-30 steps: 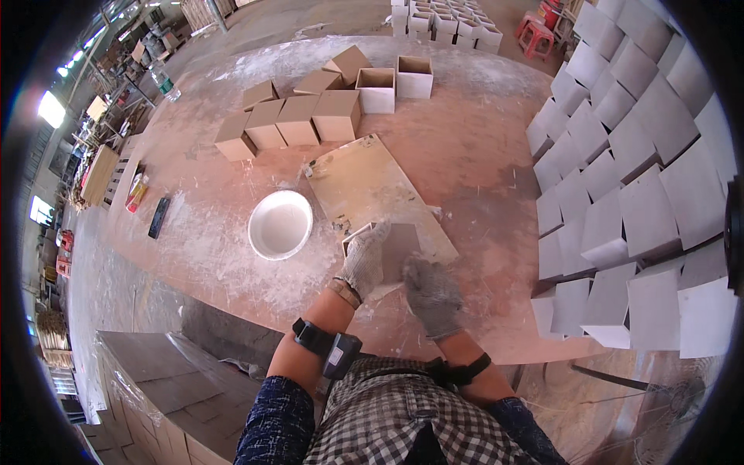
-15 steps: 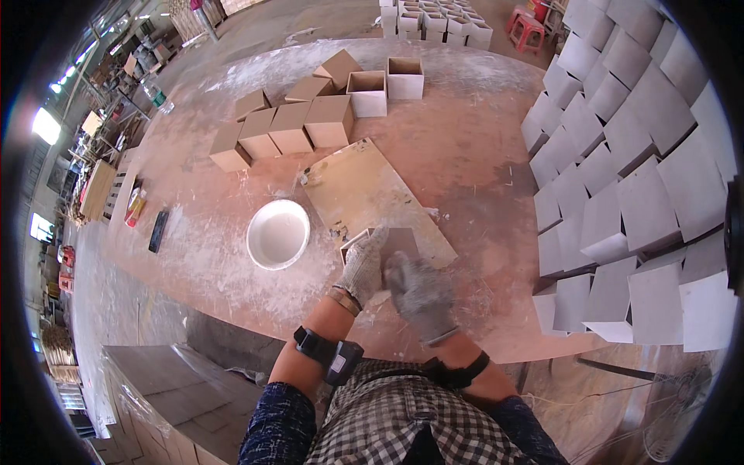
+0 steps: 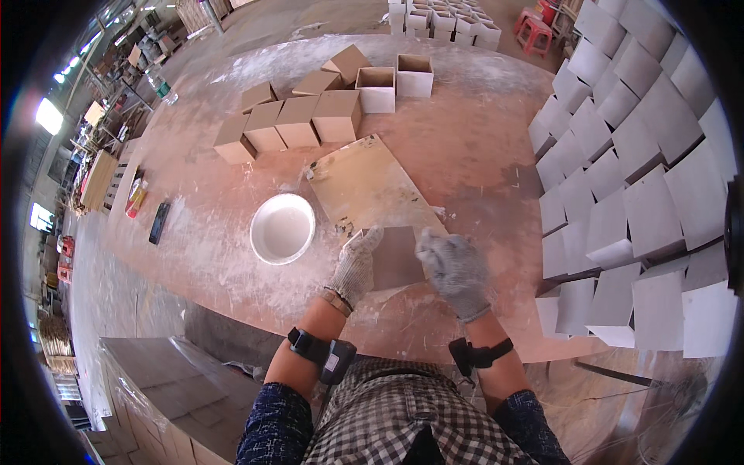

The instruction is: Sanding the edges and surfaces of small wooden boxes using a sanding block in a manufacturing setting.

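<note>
From where I stand, the left hand (image 3: pixel 356 267) clasps the box (image 3: pixel 400 260) by its left side, at the board's (image 3: pixel 372 182) near end; the right hand (image 3: pixel 455 271) curls beside its right edge, contents unclear.

- Dark, phone-like slab (image 3: pixel 160 223) is lying flat toward the left of the surface (image 3: pixel 480 124).
- Red-and-yellow item (image 3: pixel 136 195) is resting near it; kind unclear.
- Clear bottle (image 3: pixel 163 89) with green band is standing near the far left corner.
- Red stools (image 3: pixel 535 36) are standing on the floor, upper right.
- Window (image 3: pixel 49 115) is glowing, far left.
</note>
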Tool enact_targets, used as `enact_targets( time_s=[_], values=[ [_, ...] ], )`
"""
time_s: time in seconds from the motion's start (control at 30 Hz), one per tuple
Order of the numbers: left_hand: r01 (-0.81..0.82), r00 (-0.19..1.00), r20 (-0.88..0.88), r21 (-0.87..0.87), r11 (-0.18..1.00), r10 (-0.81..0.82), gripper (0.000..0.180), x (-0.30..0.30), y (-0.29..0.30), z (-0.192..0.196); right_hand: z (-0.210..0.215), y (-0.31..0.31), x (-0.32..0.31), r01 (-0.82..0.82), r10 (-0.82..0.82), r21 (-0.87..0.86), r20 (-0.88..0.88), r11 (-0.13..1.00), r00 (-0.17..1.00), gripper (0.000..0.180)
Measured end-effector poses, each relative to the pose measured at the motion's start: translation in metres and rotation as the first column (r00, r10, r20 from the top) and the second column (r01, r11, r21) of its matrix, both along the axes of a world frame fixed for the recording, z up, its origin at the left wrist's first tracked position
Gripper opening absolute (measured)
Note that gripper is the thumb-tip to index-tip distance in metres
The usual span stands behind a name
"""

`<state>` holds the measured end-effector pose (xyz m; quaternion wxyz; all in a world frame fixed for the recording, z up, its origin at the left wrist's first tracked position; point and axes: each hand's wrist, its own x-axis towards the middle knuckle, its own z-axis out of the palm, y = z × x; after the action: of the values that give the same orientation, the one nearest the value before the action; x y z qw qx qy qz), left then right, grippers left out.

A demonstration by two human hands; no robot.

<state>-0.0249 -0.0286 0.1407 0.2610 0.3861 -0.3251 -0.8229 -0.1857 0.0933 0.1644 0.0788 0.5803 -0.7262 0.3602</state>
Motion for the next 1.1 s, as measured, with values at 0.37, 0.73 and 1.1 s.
enact_targets(
  time_s=[0.37, 0.73, 1.1],
  values=[
    [-0.063, 0.975, -0.206, 0.117, 0.991, 0.086, 0.028, 0.004, -0.001, -0.011, -0.016, 0.012, 0.048, -0.427, 0.489, 0.247, -0.323, 0.87, 0.81, 0.029],
    [-0.01, 0.993, -0.117, -0.047, 0.999, 0.004, 0.024, 0.014, 0.006, 0.02, -0.028, 0.103, 0.02, -0.45, 0.365, 0.169, 0.375, 0.877, 0.852, 0.012],
    [0.33, 0.94, 0.247, -0.49, 0.807, -0.234, 0.032, 0.052, 0.049, 0.079, -0.013, 0.109, -0.001, -0.097, 0.114, -0.065, 0.366, 0.993, 0.923, 0.012]
  ],
)
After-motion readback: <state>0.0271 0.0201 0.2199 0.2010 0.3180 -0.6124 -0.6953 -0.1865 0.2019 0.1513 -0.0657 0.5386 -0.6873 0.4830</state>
